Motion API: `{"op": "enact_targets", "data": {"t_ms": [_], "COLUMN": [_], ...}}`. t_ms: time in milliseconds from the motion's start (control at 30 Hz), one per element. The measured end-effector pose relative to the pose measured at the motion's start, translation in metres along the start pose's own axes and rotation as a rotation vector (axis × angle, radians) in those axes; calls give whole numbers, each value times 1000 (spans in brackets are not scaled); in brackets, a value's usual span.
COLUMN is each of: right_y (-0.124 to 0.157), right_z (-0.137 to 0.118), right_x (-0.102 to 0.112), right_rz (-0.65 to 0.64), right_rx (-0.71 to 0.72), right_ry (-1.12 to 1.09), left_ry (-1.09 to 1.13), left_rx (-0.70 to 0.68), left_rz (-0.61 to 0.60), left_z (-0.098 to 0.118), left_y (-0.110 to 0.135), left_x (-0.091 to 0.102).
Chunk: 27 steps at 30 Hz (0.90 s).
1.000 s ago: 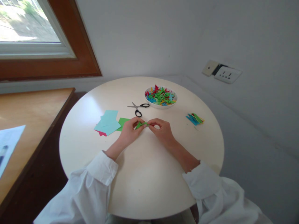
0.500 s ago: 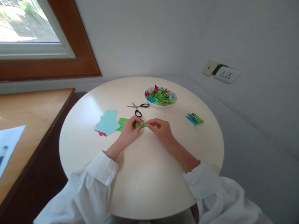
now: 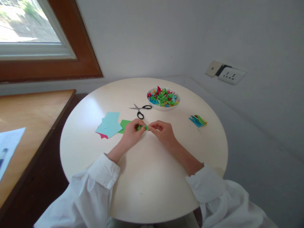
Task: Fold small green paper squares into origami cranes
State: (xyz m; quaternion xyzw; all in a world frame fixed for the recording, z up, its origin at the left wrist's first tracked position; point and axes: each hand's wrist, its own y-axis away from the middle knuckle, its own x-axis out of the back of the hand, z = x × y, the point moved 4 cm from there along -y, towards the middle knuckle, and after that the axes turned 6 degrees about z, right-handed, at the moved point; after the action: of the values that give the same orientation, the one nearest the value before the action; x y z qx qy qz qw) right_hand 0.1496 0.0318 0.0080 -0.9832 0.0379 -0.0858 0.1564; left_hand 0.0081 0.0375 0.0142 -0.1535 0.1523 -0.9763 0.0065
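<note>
We pinch a small folded green paper between our left hand (image 3: 133, 130) and right hand (image 3: 164, 131), thumbs against fingertips, presumably because so slight a piece needs steadying from both ends. It sits over the round table (image 3: 152, 177). The open scissors (image 3: 141, 117), light-blue paper sheets (image 3: 109, 126) and white bowl (image 3: 163, 108) of folded shapes surround us, probably for easy reach.

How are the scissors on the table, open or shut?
Open. The scissors lie on the round white table, blades parted and black handle loops spread apart.
</note>
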Motion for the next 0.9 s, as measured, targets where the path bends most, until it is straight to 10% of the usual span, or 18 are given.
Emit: {"op": "enact_targets", "data": {"t_ms": [900], "right_y": [-3], "right_z": [5], "right_x": [-1], "right_rz": [14], "right_rx": [-64], "right_ry": [-88], "left_ry": [107], "left_rx": [35], "left_rz": [20], "left_z": [-4], "left_y": [-1], "left_x": [0]}}
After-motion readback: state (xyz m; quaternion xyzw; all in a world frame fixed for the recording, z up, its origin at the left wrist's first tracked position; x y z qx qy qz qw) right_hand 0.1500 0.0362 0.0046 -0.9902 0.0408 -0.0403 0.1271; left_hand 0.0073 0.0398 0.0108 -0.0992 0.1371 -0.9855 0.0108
